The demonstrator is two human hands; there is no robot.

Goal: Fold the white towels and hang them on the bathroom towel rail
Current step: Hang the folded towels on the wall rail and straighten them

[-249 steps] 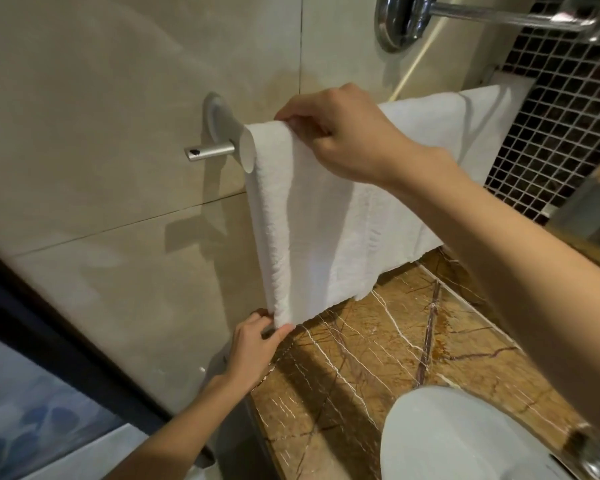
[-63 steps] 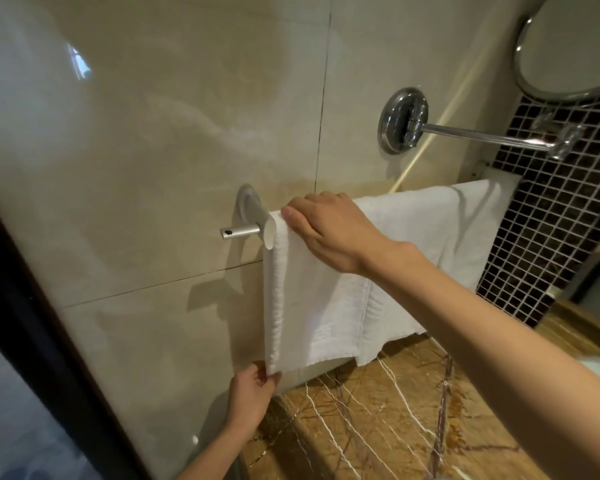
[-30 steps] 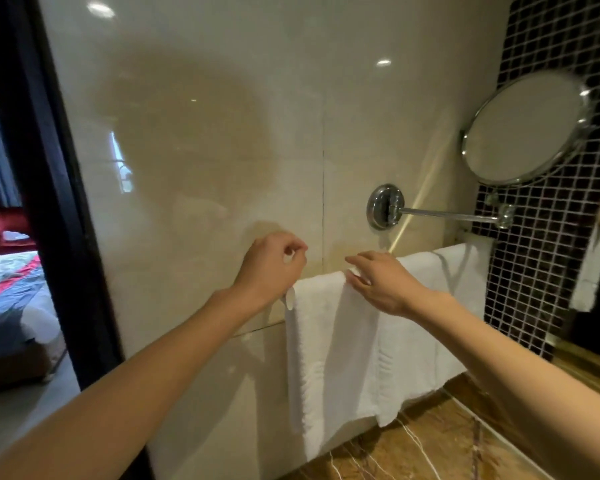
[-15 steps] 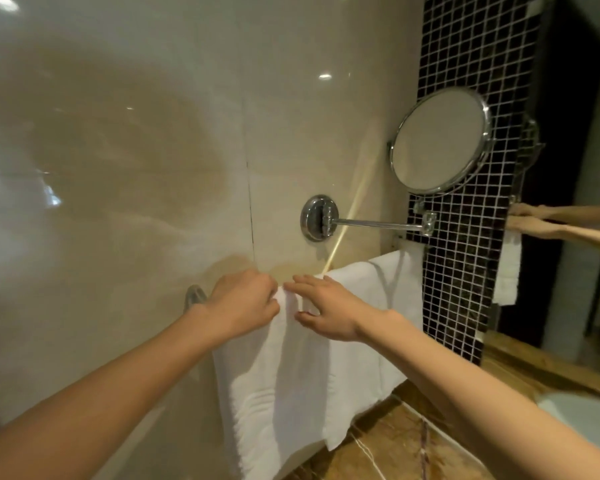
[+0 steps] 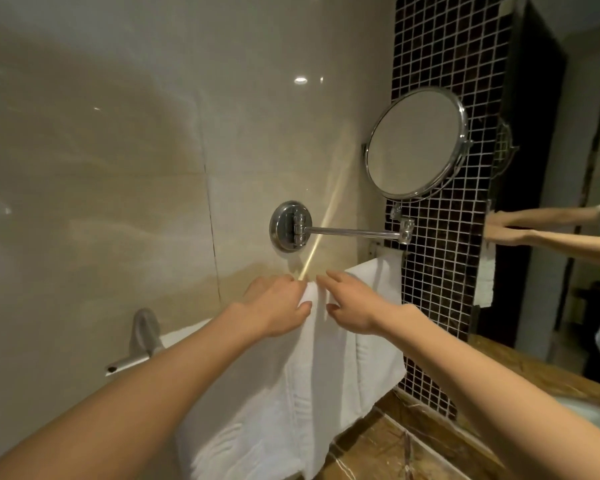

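Our left grip [image 5: 274, 306] curls over top fold of white towels [image 5: 312, 393], thumb pinching cloth. Our right grip [image 5: 355, 304], fingers approx. straight, rests on same top edge, just beside it. Towels hang over towel rail [image 5: 129, 362], above marble desk [image 5: 371, 452].
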